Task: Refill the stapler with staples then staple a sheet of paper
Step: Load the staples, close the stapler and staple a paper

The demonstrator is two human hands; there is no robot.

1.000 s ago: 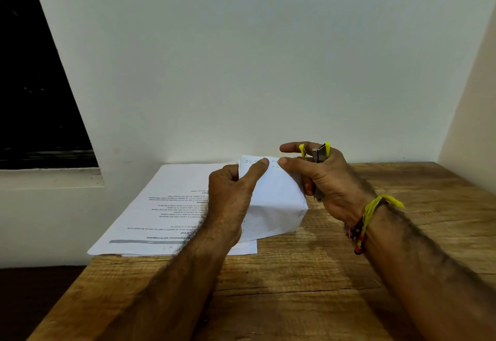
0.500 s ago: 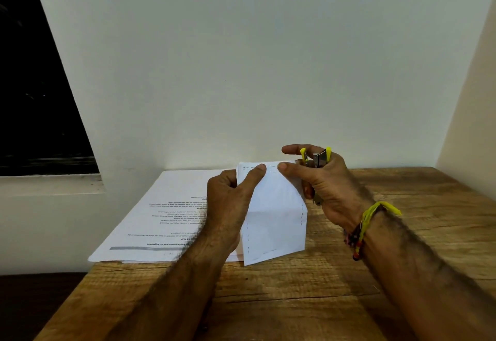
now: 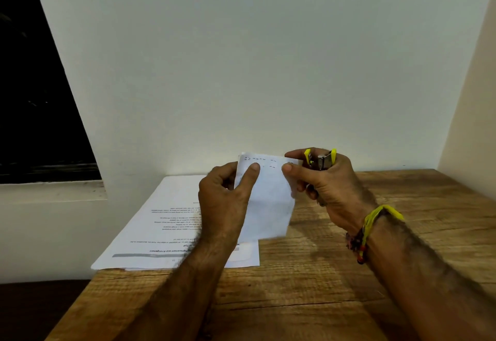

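The small yellow-and-metal stapler (image 3: pixel 320 160) is sitting up in the right hand (image 3: pixel 326 187), clear of the bench, curled fingers wrapping it while the same hand's thumb and forefinger are pinching the right top edge of the folded white sheet of paper (image 3: pixel 268 201). The left hand (image 3: pixel 222 201) is pinching the sheet's left top edge, thumb lying on the near face. The sheet is hanging in the air between both hands, above the wooden bench (image 3: pixel 308 287); its top margin is already carrying a row of what look like staples, so the stapling step seems to be under way. Risks, as I judge them: the right hand is doing two jobs, so regripping the stapler to fire could let the paper corner go and the sheet would swing or drop. The stapler mouth is hidden behind the fingers, so I can't tell whether it is lined up; a blind squeeze could miss the edge or catch a fingertip. Fresh staples could land on old ones and jam. The stack of printed white pages (image 3: pixel 171 222) is lying flat behind the left hand, just under the sheet's lower edge, and could snag it.
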